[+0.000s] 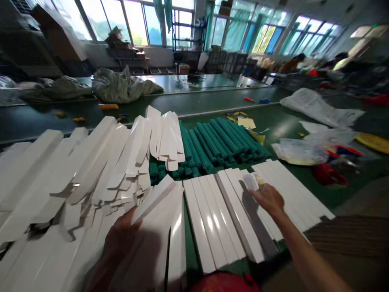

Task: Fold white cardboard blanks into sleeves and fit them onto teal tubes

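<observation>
Factory-type room, big windows (133, 20) along the far wall and around to the right, daylight coming in. A long green surface (288, 121) ran across the view, with another green-topped bench behind it. Far left, bulging grey-green plastic sacks (121, 87) sat on the farther bench. On the near surface, left to centre, lay a big overlapping pile of glossy white strips (91, 170), long, flat and creased lengthwise, with notched, tab-like ends, probably coated card but material not certain. The left hand (120, 239) was at the pile's near edge, fingers loosely spread against the strips, no clear grip. Centre-back, ridged teal bars (219, 146) lay side by side in a dense block, just behind the white strips. Neat white strips (219, 215) lay in a flat row in front of them. The right hand (267, 198) was over that row, fingers at a small white scrap (251, 181), grip unclear. Further right were yellow paper scraps (244, 121), a crumpled clear plastic bag (299, 150), a white sack (319, 107), a red object (328, 172) and a yellow disc (372, 142). Co-workers (291, 65) were blurred in the far right background.
</observation>
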Tool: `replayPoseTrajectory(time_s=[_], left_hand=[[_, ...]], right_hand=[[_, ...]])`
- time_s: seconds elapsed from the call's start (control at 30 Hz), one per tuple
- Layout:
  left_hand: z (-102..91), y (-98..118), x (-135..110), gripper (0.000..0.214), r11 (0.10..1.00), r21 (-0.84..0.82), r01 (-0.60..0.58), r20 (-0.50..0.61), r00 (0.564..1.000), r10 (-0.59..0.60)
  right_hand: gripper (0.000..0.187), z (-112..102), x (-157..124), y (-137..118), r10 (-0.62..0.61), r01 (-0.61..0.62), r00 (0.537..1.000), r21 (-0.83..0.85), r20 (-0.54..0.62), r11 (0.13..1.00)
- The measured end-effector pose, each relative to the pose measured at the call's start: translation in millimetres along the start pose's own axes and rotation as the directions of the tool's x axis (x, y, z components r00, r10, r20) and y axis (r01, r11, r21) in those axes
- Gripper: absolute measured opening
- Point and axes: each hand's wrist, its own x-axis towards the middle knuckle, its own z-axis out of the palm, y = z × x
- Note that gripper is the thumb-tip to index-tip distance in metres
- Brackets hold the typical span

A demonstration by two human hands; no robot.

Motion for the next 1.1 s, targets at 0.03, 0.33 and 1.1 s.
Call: replayPoseTrajectory(time_s=[0.03, 0.33, 1.1], left_hand=[[-1.2, 4, -4, 0.052, 1.000, -0.011, -0.011, -0.022, 1.000, 0.011], [-13.7, 75, -20, 0.043, 0.932, 0.211, -0.294, -0.135, 0.936, 0.326], [-34.7, 194, -7, 0.090, 0.306, -0.893, -0.329, -0.387, 0.909, -0.155]], right_hand=[[0.064, 7, 1, 0, 0.008, -0.009, 1.000, 0.007, 0.029, 1.000], [0.065, 9, 3, 16, -0.107, 0.108, 0.984, 0.006, 0.140, 0.994], [0.031, 7, -127, -131, -0.861, 0.521, 0.508, 0.809, -0.037, 0.272]])
